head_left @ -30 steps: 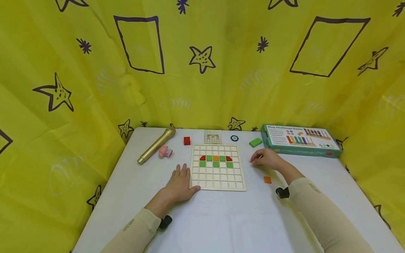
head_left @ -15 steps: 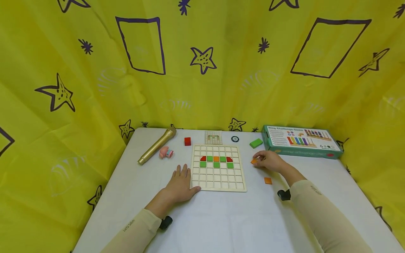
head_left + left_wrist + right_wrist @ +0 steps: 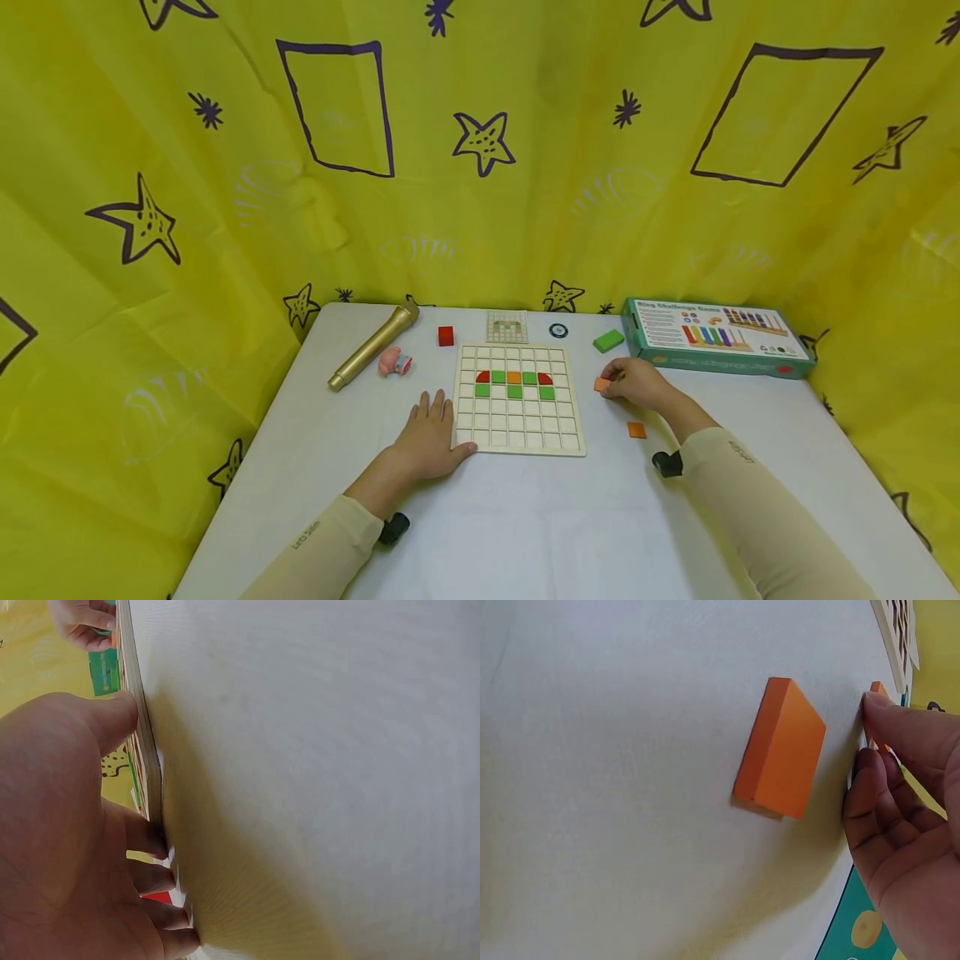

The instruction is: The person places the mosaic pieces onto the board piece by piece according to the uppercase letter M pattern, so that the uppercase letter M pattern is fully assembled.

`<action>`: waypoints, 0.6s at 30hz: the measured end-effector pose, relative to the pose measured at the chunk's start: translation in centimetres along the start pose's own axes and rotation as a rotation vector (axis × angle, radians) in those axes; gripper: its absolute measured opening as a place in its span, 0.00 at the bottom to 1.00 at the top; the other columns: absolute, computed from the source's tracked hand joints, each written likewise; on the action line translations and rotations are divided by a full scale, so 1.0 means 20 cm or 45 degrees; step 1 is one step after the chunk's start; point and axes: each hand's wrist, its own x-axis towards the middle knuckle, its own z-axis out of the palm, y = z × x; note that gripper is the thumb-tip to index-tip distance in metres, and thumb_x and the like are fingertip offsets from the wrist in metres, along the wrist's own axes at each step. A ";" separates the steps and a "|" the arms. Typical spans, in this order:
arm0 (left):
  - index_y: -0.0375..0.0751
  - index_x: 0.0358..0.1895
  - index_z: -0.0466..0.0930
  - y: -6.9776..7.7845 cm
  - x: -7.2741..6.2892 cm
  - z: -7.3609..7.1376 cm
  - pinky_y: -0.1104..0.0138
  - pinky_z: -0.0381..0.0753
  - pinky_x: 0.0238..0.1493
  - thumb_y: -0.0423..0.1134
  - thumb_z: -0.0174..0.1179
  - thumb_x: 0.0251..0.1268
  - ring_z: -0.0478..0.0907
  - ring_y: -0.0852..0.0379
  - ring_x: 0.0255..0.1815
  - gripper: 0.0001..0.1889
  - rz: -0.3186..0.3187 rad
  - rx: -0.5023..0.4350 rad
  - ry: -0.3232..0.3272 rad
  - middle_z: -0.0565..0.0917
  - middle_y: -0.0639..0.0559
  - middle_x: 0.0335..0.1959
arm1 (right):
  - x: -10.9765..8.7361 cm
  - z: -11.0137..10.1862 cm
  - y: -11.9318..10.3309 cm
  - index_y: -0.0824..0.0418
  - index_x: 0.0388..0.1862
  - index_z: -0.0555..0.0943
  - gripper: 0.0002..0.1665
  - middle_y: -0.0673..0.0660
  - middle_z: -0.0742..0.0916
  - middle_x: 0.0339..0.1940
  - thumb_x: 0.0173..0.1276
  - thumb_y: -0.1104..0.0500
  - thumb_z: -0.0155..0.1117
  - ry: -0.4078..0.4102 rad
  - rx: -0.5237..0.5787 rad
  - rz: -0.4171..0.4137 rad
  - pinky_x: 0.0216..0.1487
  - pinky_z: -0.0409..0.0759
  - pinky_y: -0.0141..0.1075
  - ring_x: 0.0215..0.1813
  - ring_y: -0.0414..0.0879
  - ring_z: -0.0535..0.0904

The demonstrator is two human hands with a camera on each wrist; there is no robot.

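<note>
A pale wooden grid board (image 3: 517, 425) lies mid-table, with red, green and orange tiles in two of its rows. My left hand (image 3: 426, 437) rests flat along the board's left edge, fingers spread and thumb at the near left corner. In the left wrist view the thumb (image 3: 116, 720) touches the board's edge. Right of the board, my right hand (image 3: 637, 385) pinches an orange tile (image 3: 602, 384) between thumb and fingers, as the right wrist view also shows. A second orange tile (image 3: 784, 750) lies on the table nearer to me, below that hand.
Behind the board lie a small pattern card (image 3: 507, 327), a red cube (image 3: 446, 336), a round dark disc (image 3: 558, 330) and a green block (image 3: 608, 340). A gold microphone (image 3: 372, 346) and a pink figurine (image 3: 393, 362) are at left. A game box (image 3: 716, 337) sits back right.
The orange tile in my right hand has come into clearer view between the fingertips. My right hand has shifted only slightly. The left hand stays in place on the board's edge.
</note>
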 end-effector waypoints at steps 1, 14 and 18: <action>0.24 0.77 0.53 0.00 0.00 0.00 0.44 0.50 0.76 0.67 0.48 0.72 0.42 0.30 0.79 0.49 0.000 0.000 0.001 0.50 0.30 0.79 | 0.00 0.00 0.00 0.65 0.46 0.81 0.15 0.57 0.82 0.39 0.64 0.60 0.73 0.002 0.000 -0.006 0.42 0.75 0.39 0.40 0.51 0.75; 0.24 0.76 0.53 0.01 0.00 -0.01 0.44 0.50 0.76 0.66 0.49 0.72 0.43 0.30 0.79 0.49 -0.006 0.001 -0.005 0.51 0.31 0.79 | 0.01 0.00 0.00 0.66 0.41 0.82 0.09 0.56 0.84 0.37 0.65 0.64 0.71 0.023 0.039 -0.087 0.41 0.77 0.38 0.39 0.50 0.76; 0.24 0.77 0.52 0.01 0.00 0.00 0.44 0.50 0.76 0.67 0.49 0.72 0.42 0.30 0.79 0.49 -0.011 0.004 -0.010 0.50 0.31 0.80 | 0.03 0.00 -0.03 0.65 0.41 0.83 0.07 0.56 0.85 0.36 0.66 0.63 0.70 0.007 0.059 -0.087 0.41 0.78 0.37 0.39 0.49 0.78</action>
